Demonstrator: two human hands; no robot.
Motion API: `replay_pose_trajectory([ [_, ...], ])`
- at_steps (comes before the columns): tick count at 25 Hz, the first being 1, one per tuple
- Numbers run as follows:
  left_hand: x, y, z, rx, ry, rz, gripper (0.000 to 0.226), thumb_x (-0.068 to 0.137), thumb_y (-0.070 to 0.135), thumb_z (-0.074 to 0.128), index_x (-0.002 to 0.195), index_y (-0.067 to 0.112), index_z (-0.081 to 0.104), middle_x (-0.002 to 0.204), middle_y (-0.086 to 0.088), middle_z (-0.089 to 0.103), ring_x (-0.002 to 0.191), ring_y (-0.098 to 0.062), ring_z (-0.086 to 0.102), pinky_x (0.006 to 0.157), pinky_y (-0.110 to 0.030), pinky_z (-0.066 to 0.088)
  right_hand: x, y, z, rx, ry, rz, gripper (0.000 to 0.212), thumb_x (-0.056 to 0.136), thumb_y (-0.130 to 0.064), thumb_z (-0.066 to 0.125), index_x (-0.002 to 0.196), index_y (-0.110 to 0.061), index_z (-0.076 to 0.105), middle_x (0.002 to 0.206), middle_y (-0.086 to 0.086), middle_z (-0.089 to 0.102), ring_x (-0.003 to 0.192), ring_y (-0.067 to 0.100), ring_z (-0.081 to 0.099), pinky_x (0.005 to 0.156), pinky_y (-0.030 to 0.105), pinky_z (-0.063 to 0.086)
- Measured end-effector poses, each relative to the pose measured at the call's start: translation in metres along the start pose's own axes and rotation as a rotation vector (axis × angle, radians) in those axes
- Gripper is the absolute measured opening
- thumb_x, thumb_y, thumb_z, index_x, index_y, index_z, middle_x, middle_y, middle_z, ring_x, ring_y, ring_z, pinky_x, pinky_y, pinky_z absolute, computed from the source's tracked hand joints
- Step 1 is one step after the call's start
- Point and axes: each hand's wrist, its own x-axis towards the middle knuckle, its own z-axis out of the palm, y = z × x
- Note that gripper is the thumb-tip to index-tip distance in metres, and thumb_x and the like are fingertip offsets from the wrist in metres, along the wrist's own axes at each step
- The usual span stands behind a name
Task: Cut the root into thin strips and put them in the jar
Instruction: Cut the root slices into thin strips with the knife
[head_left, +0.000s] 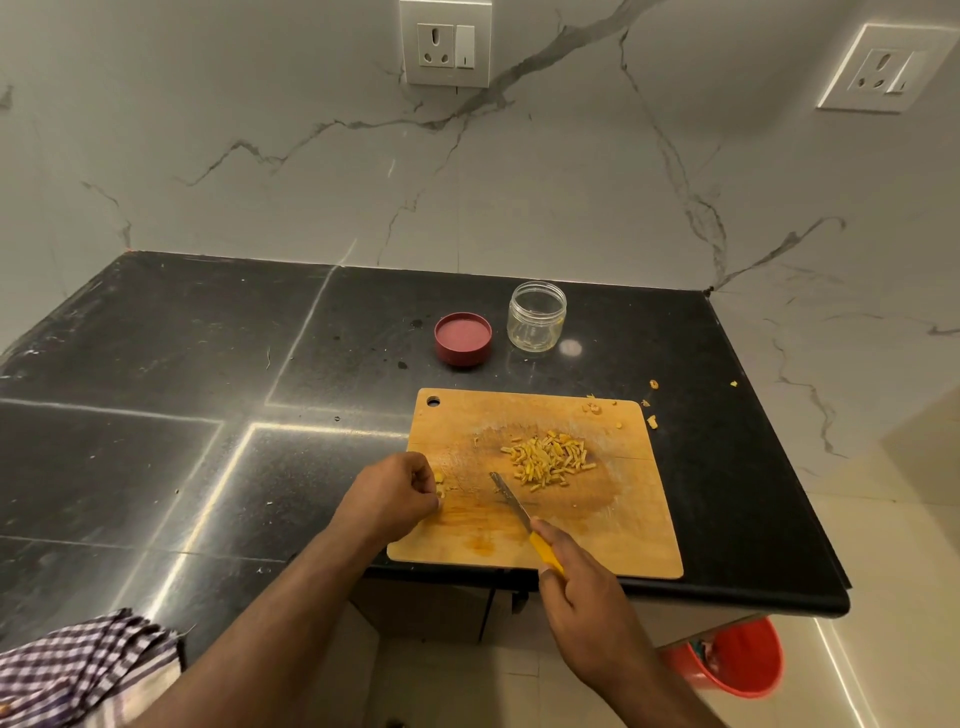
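Yellow root strips (548, 460) heaped right of centre on cutting board (540, 525), bare wood all round. Small root piece (440, 484) at board's left edge, pinched by left hand (397, 493). Right hand (582, 592) gripping knife (519, 514), blade tip just beside heap. Behind board, open jar (536, 322), empty; lid (463, 339) leftward.

Most of the small yellow root piece (440, 487) is covered by the curled fingers of the left hand (396, 492). The yellow knife handle (545, 555) is largely hidden inside the right hand (582, 597). The checked purple-and-white cloth (85, 670) is cut off by the left and bottom edges. The red plastic bucket (737, 660) is partly concealed beneath the black stone counter (156, 364).
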Motion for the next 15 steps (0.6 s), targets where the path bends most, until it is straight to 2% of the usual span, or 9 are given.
replay_pose_trajectory([
  [3, 0.001, -0.001, -0.005, -0.100, 0.011, -0.019, 0.009, 0.083, 0.018, 0.072, 0.084, 0.020, 0.063, 0.082, 0.001, 0.067, 0.077, -0.014, 0.062, 0.064, -0.028, 0.048, 0.002, 0.001, -0.003, 0.010, 0.008, -0.004, 0.048, 0.103, -0.022, 0.043, 0.148, -0.037, 0.036, 0.137, -0.020, 0.042, 0.123, -0.002, 0.041, 0.098, 0.012, 0.034],
  [7, 0.005, 0.003, -0.009, -0.169, 0.062, -0.017, 0.010, 0.083, 0.017, 0.070, 0.083, 0.018, 0.060, 0.078, -0.001, 0.066, 0.070, -0.014, 0.058, 0.061, -0.030, 0.045, -0.002, 0.004, -0.006, -0.028, -0.062, -0.014, 0.047, 0.103, -0.025, 0.043, 0.146, -0.042, 0.037, 0.132, -0.021, 0.045, 0.116, -0.004, 0.045, 0.090, 0.006, 0.035],
  [9, 0.006, 0.009, -0.007, -0.181, 0.078, 0.005, 0.010, 0.084, 0.016, 0.069, 0.084, 0.018, 0.059, 0.079, -0.001, 0.065, 0.070, -0.014, 0.058, 0.059, -0.028, 0.044, -0.003, 0.009, -0.011, -0.037, -0.008, 0.018, 0.047, 0.103, -0.024, 0.044, 0.146, -0.041, 0.037, 0.132, -0.019, 0.045, 0.114, -0.005, 0.043, 0.089, 0.008, 0.035],
  [11, 0.007, 0.014, -0.001, -0.175, 0.069, 0.035, 0.009, 0.087, 0.017, 0.067, 0.086, 0.022, 0.060, 0.084, 0.002, 0.066, 0.075, -0.013, 0.060, 0.059, -0.026, 0.046, -0.003, 0.013, -0.016, -0.028, 0.045, 0.041, 0.048, 0.103, -0.023, 0.044, 0.146, -0.040, 0.037, 0.132, -0.018, 0.045, 0.114, -0.005, 0.043, 0.089, 0.009, 0.034],
  [13, 0.010, 0.021, 0.008, -0.129, 0.047, 0.075, 0.008, 0.091, 0.020, 0.065, 0.092, 0.027, 0.063, 0.092, 0.007, 0.065, 0.083, -0.010, 0.060, 0.063, -0.023, 0.045, -0.003, 0.011, -0.016, -0.017, 0.043, 0.030, 0.048, 0.103, -0.023, 0.044, 0.146, -0.042, 0.036, 0.132, -0.019, 0.046, 0.111, -0.006, 0.046, 0.084, 0.003, 0.034],
  [15, 0.016, 0.030, 0.017, -0.086, 0.045, 0.101, 0.009, 0.094, 0.023, 0.064, 0.101, 0.029, 0.067, 0.099, 0.011, 0.064, 0.089, -0.009, 0.058, 0.067, -0.023, 0.044, -0.003, 0.006, -0.014, -0.002, 0.030, 0.023, 0.048, 0.103, -0.024, 0.043, 0.146, -0.042, 0.036, 0.132, -0.018, 0.047, 0.109, -0.006, 0.049, 0.080, 0.003, 0.036],
])
